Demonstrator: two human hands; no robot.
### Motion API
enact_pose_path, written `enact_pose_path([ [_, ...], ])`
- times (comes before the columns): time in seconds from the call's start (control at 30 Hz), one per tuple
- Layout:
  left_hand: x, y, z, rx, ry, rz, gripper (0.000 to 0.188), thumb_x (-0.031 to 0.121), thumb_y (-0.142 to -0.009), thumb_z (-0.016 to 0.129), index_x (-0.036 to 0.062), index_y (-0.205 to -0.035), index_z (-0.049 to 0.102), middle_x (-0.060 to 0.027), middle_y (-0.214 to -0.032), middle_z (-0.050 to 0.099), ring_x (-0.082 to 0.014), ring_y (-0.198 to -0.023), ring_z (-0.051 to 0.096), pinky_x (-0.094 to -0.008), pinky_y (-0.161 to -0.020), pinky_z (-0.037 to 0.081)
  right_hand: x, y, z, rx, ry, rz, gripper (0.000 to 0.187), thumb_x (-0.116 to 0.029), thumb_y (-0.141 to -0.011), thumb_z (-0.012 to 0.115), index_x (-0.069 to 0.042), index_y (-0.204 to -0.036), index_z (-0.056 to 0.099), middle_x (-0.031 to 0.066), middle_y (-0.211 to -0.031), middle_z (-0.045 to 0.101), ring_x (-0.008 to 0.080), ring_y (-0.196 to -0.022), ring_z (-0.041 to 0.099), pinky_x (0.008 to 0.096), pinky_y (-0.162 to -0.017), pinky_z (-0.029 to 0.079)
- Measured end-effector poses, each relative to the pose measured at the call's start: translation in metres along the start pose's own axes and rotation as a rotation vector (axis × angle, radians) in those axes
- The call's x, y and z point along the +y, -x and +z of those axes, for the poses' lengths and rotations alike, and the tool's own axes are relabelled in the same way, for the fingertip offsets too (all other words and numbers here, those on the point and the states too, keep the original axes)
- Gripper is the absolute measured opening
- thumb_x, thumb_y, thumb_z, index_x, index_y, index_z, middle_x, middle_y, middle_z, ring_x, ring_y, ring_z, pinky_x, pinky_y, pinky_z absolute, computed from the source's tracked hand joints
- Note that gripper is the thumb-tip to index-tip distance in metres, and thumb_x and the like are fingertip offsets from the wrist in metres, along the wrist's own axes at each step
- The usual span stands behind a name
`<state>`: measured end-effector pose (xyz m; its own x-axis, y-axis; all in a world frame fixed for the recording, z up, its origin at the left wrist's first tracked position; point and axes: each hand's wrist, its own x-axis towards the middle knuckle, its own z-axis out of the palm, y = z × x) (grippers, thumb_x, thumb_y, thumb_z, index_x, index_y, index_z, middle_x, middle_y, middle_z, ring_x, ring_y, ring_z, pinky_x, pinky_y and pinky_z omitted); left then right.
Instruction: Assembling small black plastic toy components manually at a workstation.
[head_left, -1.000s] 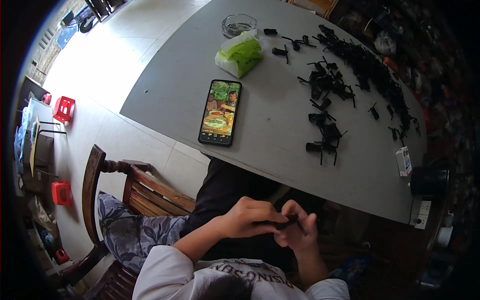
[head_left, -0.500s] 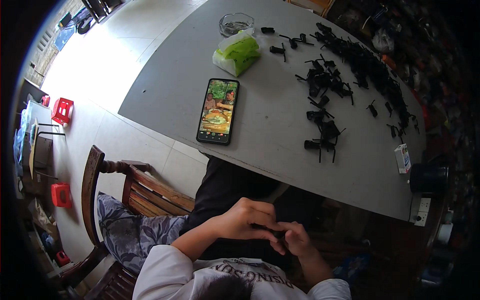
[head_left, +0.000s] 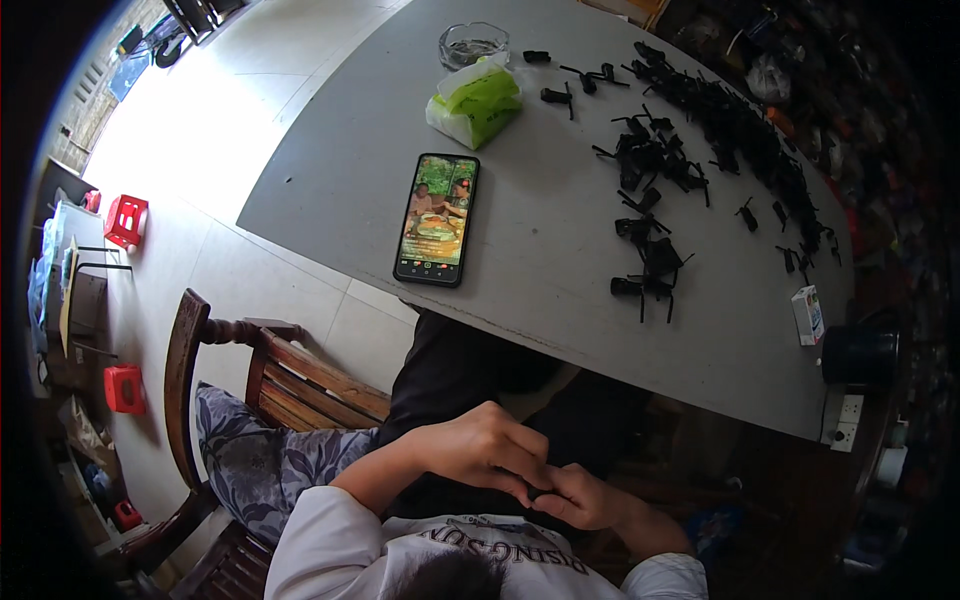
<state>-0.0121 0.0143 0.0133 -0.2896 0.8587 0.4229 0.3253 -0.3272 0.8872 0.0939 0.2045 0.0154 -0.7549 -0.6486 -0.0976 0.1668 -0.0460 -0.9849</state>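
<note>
Above my lap, my left hand (head_left: 488,450) and my right hand (head_left: 582,497) meet, fingers bent and fingertips together. A small black part (head_left: 540,492) shows as a dark bit pinched between them; the fingers cover most of it. On the grey table (head_left: 520,220) in front of me lie many similar black parts with thin stems. They form a small cluster (head_left: 655,155) and a long heap (head_left: 745,125) along the far right.
A phone (head_left: 437,220) with a lit screen lies near the table's front edge. Behind it sit a green and white plastic packet (head_left: 478,105) and a glass ashtray (head_left: 472,45). A small white box (head_left: 808,315) and a dark cup (head_left: 858,355) stand at the right. A wooden chair (head_left: 310,385) is at my left.
My right hand has turned and come in closer to the left, its thumb and fingers now closed at the black part. The picture on the phone screen has changed.
</note>
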Motion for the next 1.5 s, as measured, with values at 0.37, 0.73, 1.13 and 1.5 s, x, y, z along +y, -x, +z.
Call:
enact_pose_path([
  [0.37, -0.027, 0.015, 0.016, 0.613, 0.686, -0.261, 0.024, 0.021, -0.077, 0.070, 0.0023, -0.090, 0.063, -0.0049, -0.080, 0.058, -0.0114, -0.065, 0.052, -0.0218, -0.056, 0.040, -0.010, -0.050, -0.079, 0.842, 1.191, -0.062, 0.022, -0.007, -0.081, 0.059, -0.003, -0.103, 0.058, 0.0140, -0.104, 0.054, 0.0290, -0.091, 0.055, 0.0392, -0.078, 0.046],
  [0.73, -0.041, 0.019, 0.032, 0.743, 1.364, -0.326, 0.027, 0.031, -0.086, 0.052, 0.0043, -0.090, 0.052, -0.0085, -0.086, 0.051, -0.0127, -0.063, 0.047, -0.0234, -0.052, 0.037, -0.015, -0.066, -0.133, 1.023, 0.977, -0.151, 0.026, -0.002, -0.075, 0.064, -0.003, -0.100, 0.058, 0.0099, -0.114, 0.050, 0.0251, -0.108, 0.047, 0.0346, -0.094, 0.039],
  [1.13, -0.024, 0.002, 0.019, 0.467, 0.128, -0.200, 0.029, 0.013, -0.084, 0.065, -0.0032, -0.106, 0.057, -0.0085, -0.090, 0.060, -0.0159, -0.072, 0.060, -0.0227, -0.065, 0.047, -0.025, -0.034, -0.040, 0.291, -0.437, 0.087, 0.080, -0.028, -0.084, 0.062, 0.004, -0.140, 0.014, 0.0121, -0.081, 0.062, 0.0171, -0.064, 0.059, 0.0256, -0.069, 0.046],
  [1.5, -0.010, -0.001, 0.015, 0.432, -0.017, -0.165, 0.024, 0.009, -0.075, 0.070, -0.0002, -0.096, 0.064, -0.0106, -0.076, 0.061, -0.0231, -0.066, 0.060, -0.0287, -0.059, 0.045, 0.014, -0.017, -0.019, 0.385, -0.537, -0.029, 0.049, -0.033, -0.079, 0.071, -0.006, -0.105, 0.040, 0.0097, -0.099, 0.056, 0.0146, -0.080, 0.056, 0.0264, -0.072, 0.046],
])
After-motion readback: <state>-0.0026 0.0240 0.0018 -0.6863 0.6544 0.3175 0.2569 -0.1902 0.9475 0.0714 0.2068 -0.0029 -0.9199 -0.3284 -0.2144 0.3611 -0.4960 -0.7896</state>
